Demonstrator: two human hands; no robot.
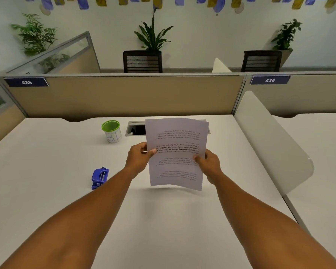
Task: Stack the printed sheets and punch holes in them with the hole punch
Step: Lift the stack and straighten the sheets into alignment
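Left hand [139, 159] and right hand [208, 162] each pinch a side edge of the white printed paper sheets [176, 152].
Held upright above the white desk [47, 171], probably to square them; blue hole punch [99, 177] waits left.

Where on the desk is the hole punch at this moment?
In the head view, the blue hole punch lies on the white desk, just left of the left forearm and nearer the person than the green-rimmed cup.

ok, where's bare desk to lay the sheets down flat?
Best patch: the white desk directly under the held sheets, between the forearms. Also open: the left side beyond the blue hole punch, and the strip right of the right hand up to the divider. Tighter at the back: green-rimmed cup and cable cutout.
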